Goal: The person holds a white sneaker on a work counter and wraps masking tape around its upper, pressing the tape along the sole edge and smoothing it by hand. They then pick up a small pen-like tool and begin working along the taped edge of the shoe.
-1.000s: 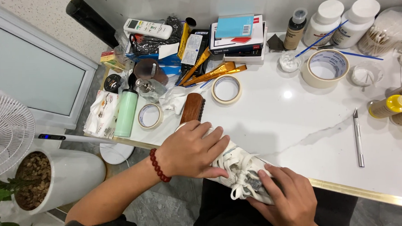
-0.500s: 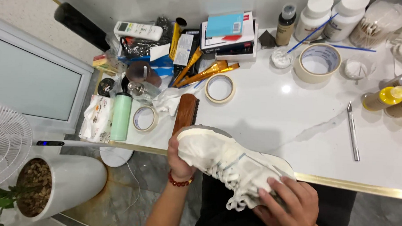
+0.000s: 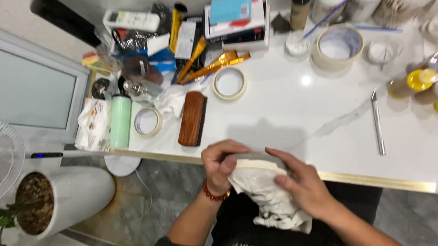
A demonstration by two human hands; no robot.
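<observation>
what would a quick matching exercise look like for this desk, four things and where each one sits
Things:
1. white sneaker
2. wooden brush
3. green bottle
4. metal tool

Places:
A. lying alone on the right part of the white table
B. held in the left hand and right hand at the table's front edge
C. lying near the table's left edge, beside a tape roll
D. lying between two tape rolls, left of the table's middle

Pairs: 1-B, 2-D, 3-C, 4-A

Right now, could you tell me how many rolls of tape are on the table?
3: a small roll beside the green bottle, one right of the wooden brush, and a large roll near the back. Clutter may hide others.
</observation>
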